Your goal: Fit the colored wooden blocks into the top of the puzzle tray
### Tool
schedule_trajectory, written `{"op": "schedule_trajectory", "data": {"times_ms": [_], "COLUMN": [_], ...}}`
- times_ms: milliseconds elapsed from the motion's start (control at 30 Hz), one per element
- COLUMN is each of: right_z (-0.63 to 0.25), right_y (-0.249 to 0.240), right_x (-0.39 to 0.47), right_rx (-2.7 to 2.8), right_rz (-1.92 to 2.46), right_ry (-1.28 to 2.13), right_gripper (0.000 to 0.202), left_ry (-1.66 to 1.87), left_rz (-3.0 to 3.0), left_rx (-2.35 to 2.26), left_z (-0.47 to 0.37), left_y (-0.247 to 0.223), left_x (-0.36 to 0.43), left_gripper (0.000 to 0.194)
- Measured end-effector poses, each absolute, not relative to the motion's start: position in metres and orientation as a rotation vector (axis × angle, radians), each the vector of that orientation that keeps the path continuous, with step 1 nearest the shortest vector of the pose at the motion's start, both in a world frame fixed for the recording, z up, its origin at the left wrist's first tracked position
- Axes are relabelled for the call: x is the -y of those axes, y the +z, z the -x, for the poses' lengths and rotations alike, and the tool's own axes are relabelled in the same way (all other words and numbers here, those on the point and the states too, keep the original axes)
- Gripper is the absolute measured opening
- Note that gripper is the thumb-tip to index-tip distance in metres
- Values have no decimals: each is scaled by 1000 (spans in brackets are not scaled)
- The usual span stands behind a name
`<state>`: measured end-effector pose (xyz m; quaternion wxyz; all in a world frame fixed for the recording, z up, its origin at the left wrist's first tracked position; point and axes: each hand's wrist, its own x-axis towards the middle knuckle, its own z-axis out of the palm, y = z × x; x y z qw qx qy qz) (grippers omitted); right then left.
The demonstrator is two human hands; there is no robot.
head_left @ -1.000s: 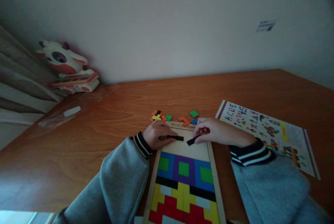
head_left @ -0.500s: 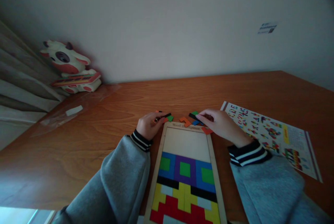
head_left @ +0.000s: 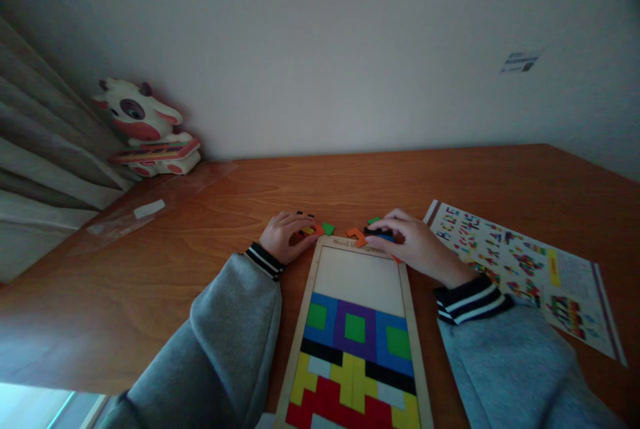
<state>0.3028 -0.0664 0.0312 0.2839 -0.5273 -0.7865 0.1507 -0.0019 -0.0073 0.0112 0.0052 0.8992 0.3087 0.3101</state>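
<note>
My left hand (head_left: 285, 237) has lost its earlier black strip from view and sits half-open around loose pieces (head_left: 319, 230). My right hand (head_left: 417, 241), nearly closed, pinches a black strip (head_left: 379, 232) lying crosswise beyond the puzzle board (head_left: 360, 274), which points lengthwise away on the counter (head_left: 240, 202).

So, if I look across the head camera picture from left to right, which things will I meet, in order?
Curtain → cow toy → left hand → green piece by that hand's fingertips → hooked orange piece → right hand → printed sheet.
</note>
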Motion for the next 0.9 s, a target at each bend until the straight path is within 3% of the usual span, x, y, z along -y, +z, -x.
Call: {"op": "schedule_trajectory", "data": {"times_ms": [133, 367, 633, 900], "right_z": [-295, -288, -284, -277], "right_y": [26, 23, 21, 14], "right_x": [68, 68, 68, 61], "right_rx": [2245, 2337, 2367, 2389], "right_rz": [1330, 1269, 1176, 1172], "right_ry": [383, 248, 321, 194], "right_gripper": [37, 25, 22, 26], "left_ry": [874, 922, 993, 982], "left_rz": [-2858, -2821, -2813, -2807], "left_rx": [-889, -874, -925, -789], "left_z": [3, 8, 11, 16], "left_y": [10, 11, 12, 9], "left_x": [8, 8, 7, 7], "left_gripper": [28, 23, 23, 23]}}
